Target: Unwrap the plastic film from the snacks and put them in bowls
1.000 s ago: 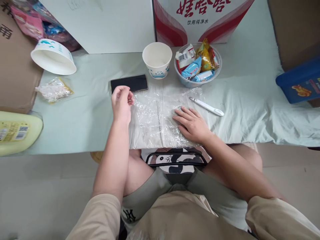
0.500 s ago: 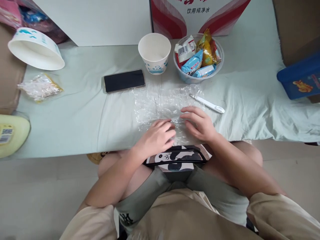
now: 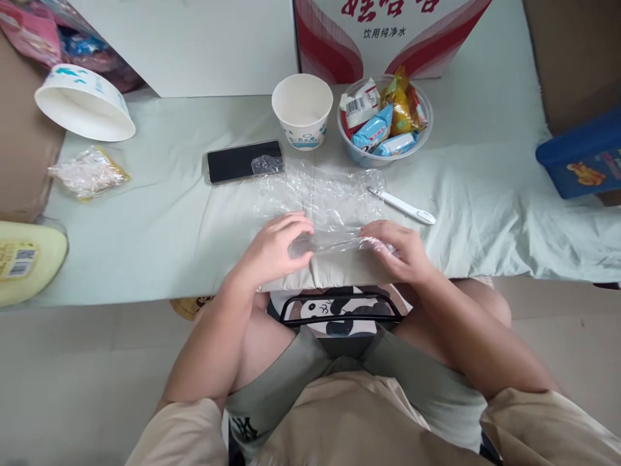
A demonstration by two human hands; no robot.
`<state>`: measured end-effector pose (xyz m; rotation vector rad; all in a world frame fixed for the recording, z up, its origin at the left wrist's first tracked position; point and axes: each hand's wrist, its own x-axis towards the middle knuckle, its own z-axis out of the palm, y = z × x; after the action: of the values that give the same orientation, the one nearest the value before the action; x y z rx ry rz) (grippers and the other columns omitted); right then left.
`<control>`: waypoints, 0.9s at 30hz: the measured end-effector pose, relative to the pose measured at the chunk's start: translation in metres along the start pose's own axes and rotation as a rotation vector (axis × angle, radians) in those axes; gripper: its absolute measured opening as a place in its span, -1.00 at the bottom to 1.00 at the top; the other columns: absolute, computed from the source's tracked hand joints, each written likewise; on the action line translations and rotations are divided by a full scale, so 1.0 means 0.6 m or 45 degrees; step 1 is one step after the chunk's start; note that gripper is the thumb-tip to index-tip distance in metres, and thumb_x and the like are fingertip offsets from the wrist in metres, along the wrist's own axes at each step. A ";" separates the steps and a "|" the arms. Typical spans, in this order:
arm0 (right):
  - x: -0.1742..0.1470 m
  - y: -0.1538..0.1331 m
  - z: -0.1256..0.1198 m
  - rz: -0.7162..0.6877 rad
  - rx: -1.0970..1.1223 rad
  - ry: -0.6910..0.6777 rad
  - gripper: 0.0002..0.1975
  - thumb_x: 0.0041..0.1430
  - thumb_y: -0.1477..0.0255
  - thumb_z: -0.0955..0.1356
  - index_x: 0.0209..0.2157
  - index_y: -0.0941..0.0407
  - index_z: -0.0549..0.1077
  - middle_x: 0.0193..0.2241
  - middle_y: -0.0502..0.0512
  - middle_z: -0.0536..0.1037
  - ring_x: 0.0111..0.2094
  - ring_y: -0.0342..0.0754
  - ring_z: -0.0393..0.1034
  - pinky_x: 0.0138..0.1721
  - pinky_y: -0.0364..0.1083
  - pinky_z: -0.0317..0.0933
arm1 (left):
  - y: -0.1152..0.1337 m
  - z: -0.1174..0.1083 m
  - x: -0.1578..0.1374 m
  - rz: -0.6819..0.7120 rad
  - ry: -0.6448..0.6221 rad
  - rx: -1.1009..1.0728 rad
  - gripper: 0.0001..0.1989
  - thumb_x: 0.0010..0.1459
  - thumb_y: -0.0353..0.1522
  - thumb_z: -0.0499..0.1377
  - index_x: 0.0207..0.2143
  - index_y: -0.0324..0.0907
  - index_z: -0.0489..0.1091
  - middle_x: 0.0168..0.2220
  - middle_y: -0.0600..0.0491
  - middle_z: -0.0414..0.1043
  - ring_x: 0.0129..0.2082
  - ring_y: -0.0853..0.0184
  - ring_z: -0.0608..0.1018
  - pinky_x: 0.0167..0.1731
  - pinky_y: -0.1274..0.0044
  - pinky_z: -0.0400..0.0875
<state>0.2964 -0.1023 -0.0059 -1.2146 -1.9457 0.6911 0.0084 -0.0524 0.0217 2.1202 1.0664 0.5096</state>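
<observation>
A crinkled sheet of clear plastic film [image 3: 334,200] lies on the cloth in front of me, its near edge lifted between my hands. My left hand [image 3: 279,249] curls around the left end of that edge, with film between thumb and fingers. At the right end my right hand [image 3: 395,249] pinches the film, which bunches at the fingers. A white utility knife [image 3: 407,207] lies just beyond my right hand, its tip by the film. The film's far left corner overlaps a dark phone [image 3: 230,162].
Behind the film stand a paper cup [image 3: 301,107] and a clear tub [image 3: 427,129] of wrapped snacks. A large carton [image 3: 330,52] backs them. To the left are a tipped paper bowl [image 3: 87,107], a small packet [image 3: 90,173] and a yellow-green bottle [image 3: 48,259]; a blue container [image 3: 577,155] is right.
Both hands have taken hold of the film's near edge and raised it. My left hand has moved left, and the film has spread onto the phone. The view has shifted slightly.
</observation>
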 end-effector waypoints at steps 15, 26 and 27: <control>0.014 0.034 -0.015 0.540 0.404 0.592 -0.54 0.20 -0.10 0.41 -0.33 0.04 0.48 -0.51 -0.04 0.54 -0.44 -0.11 0.49 -0.32 -0.06 0.40 | -0.021 -0.020 0.027 -0.632 0.784 -0.674 -0.80 0.31 -0.17 0.12 -0.31 -0.08 0.36 -0.49 0.12 0.49 -0.53 0.42 0.55 -0.55 0.59 0.44; 0.024 0.014 -0.006 0.825 0.459 0.706 -0.64 0.31 0.04 0.35 -0.33 0.05 0.37 -0.62 -0.13 0.42 -0.74 -0.25 0.08 -0.71 -0.19 -0.04 | -0.036 -0.007 0.031 -0.711 0.691 -0.548 -0.86 0.24 -0.24 0.19 -0.28 -0.13 0.42 -0.69 0.23 0.25 -0.76 0.49 0.34 -0.78 0.66 0.19; 0.025 0.012 -0.008 0.843 0.361 0.699 -0.69 0.31 0.12 0.36 -0.34 0.06 0.39 -0.62 -0.11 0.42 -0.72 -0.24 0.11 -0.70 -0.18 -0.02 | -0.035 -0.006 0.033 -0.721 0.695 -0.551 -0.88 0.22 -0.27 0.19 -0.30 -0.13 0.43 -0.68 0.22 0.27 -0.75 0.49 0.35 -0.78 0.67 0.19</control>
<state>0.2998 -0.0854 -0.0038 -1.6580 -0.9543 0.8112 0.0062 -0.0260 0.0094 1.2454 1.6106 0.9559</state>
